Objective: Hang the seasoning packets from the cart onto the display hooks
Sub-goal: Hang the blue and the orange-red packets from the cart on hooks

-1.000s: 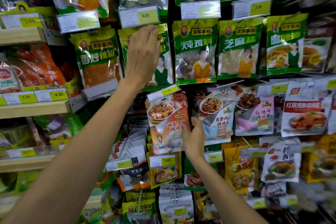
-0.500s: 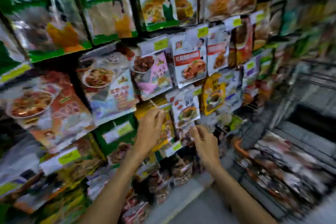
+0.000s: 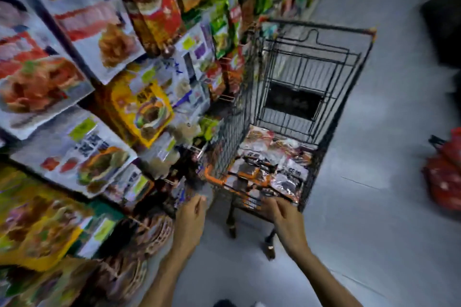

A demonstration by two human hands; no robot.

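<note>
Stock: heap of glossy orange-and-white seasoning packets [image 3: 272, 164], which lay loose and flat in the near end of the black wire cart [image 3: 306, 67]. The cart stood tight against the display wall [image 3: 139, 107] of hanging printed packets, presumably to keep each carry short. Left hand [image 3: 190, 217]: loosely curled, nothing in it, low beside the shelving. Right hand [image 3: 284, 217]: fingers bent at the cart's near rim, just short of the heap; blur hid whether it held a packet.
</note>
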